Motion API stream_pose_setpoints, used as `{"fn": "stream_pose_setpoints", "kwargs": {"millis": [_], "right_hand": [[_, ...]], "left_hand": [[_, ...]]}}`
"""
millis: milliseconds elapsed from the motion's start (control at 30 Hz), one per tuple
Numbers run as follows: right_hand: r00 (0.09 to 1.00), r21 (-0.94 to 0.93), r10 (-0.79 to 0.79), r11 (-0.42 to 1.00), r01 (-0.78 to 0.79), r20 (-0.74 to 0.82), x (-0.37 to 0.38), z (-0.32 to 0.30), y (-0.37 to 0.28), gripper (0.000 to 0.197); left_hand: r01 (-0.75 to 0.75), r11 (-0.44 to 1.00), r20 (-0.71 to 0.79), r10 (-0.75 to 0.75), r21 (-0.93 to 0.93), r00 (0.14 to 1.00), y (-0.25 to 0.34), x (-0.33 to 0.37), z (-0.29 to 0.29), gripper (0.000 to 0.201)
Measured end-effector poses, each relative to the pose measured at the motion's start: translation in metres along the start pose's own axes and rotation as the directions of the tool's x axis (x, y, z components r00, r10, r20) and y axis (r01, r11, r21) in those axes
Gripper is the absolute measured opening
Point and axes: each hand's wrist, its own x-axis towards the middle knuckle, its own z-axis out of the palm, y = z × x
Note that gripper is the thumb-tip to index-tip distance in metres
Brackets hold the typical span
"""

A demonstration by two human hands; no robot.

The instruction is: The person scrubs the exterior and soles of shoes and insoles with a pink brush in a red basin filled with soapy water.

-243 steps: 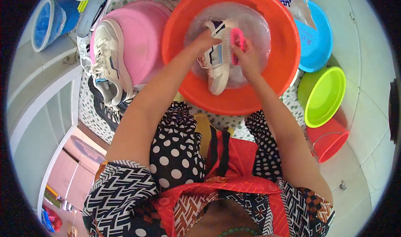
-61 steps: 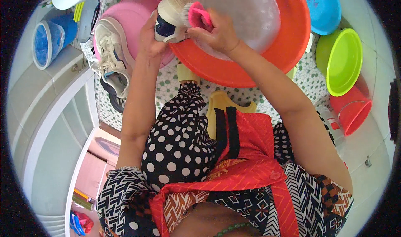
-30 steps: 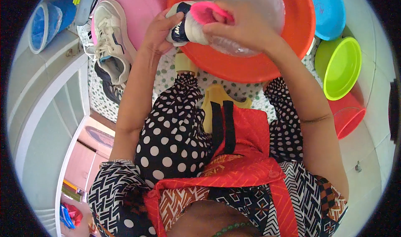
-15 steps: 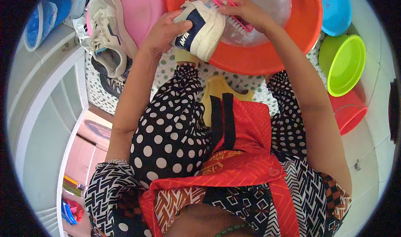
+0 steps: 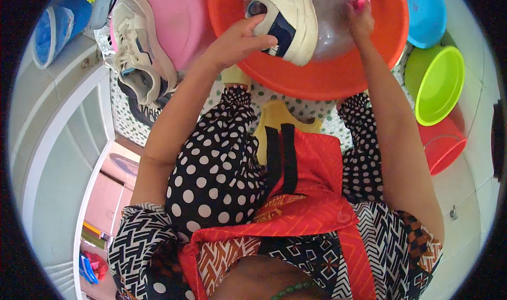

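Observation:
My left hand (image 5: 240, 41) grips a white sneaker (image 5: 303, 28) with a navy heel panel by its heel, holding it over a large orange basin (image 5: 311, 81). Greyish, cloudy water (image 5: 335, 25) fills part of that basin. Over the water on the right, my right hand (image 5: 362, 25) is closed around a pink scrubbing brush (image 5: 359, 0); its bristles are hidden. A second pale sneaker (image 5: 142, 46), with loose laces, leans against the pink basin (image 5: 182, 22) to the left.
Dark footwear (image 5: 140, 110) lies under the second sneaker. On the right are a blue basin (image 5: 425, 15), a lime-green bucket (image 5: 438, 86) and a red bucket (image 5: 443, 147). A yellow stool (image 5: 272, 112) stands between my legs on the speckled tile floor. At far left is a blue container (image 5: 60, 28).
The sneaker has moved right and turned, its side now facing up over the basin. My right hand has left the shoe, carrying the brush right to the water.

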Motion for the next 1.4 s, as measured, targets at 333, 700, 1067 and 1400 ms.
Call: {"fn": "stream_pose_setpoints", "kwargs": {"millis": [333,700,1067,1400], "right_hand": [[0.759,0.736,-0.164,0.440,-0.515,0.630,-0.066,-0.093,-0.073,0.037],[0.545,0.250,-0.592,0.780,0.574,0.594,-0.108,-0.127,-0.174,0.042],[0.664,0.051,-0.470,0.836,0.546,0.582,0.003,-0.066,-0.186,0.043],[0.814,-0.143,-0.309,0.894,0.425,0.492,0.061,-0.009,-0.153,0.043]], "left_hand": [[0.032,0.993,0.111,-0.020,-0.113,0.994,-0.022,0.009,0.008,0.048],[-0.014,0.973,0.101,0.039,-0.232,0.994,-0.048,0.020,0.007,0.045],[0.106,0.960,0.133,-0.074,-0.259,0.988,-0.062,0.010,-0.007,0.057],[0.057,0.975,0.191,-0.099,0.215,0.977,-0.060,0.026,-0.006,0.055]]}}
